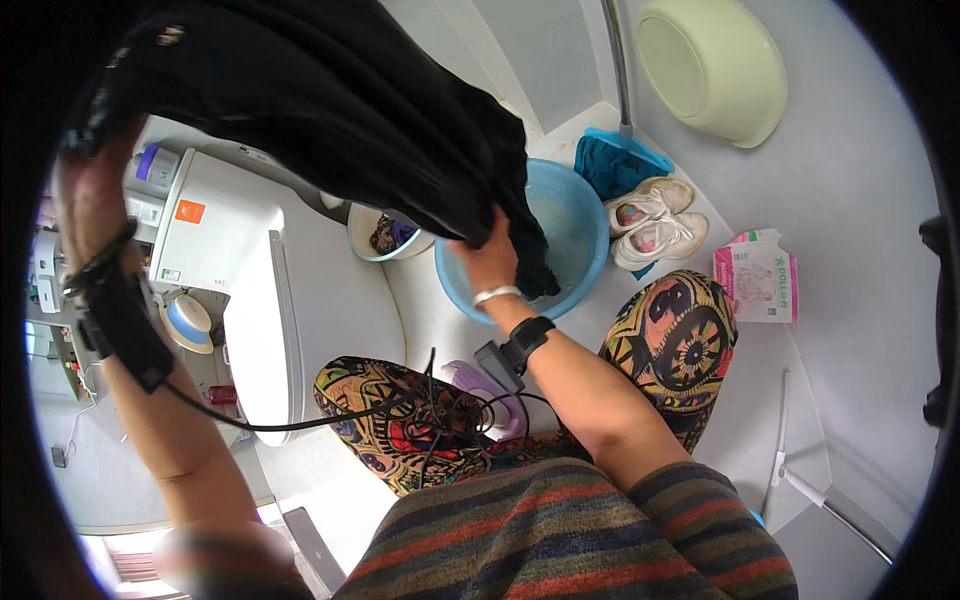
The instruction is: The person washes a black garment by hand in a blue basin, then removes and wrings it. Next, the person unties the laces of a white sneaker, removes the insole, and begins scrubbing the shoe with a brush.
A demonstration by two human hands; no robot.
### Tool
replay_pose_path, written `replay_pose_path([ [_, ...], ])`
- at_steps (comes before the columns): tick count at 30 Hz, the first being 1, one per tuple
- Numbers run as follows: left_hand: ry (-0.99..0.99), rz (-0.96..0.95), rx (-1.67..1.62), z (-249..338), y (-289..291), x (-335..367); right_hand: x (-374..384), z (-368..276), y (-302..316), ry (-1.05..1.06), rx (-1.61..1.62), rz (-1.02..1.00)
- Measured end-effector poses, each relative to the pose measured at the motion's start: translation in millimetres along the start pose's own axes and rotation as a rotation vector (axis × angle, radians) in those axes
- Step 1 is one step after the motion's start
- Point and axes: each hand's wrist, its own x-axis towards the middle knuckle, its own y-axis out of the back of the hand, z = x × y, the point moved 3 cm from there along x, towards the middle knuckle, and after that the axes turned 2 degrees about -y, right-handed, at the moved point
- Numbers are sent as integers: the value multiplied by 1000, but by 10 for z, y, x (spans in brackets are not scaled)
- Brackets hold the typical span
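A long black garment stretches across the upper part of the head view, its kind not clear from its shape. My left hand, raised high at the far left, grips one end of it; the fingers are partly hidden and blurred. Lower down, my right hand is closed round the cloth above a light blue basin. The garment's lower end hangs into the basin, which holds cloudy water. Each wrist wears a dark strapped device, and a pale bangle circles the right one.
Left of the basin are a white toilet and a small basin with dark cloth inside. To its right lie white shoes, a blue dustpan and a pink-white package. A pale green basin leans on the wall. Black cable crosses my lap.
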Motion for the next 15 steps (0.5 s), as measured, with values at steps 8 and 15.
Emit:
replay_pose_path([
  [8, 212, 703, -33, -1962, 1401, -676, 456, 749, 614, -380, 599, 506],
  [15, 585, 760, -289, -4251, 1823, -1451, 795, 841, 780, -368, 332, 647],
])
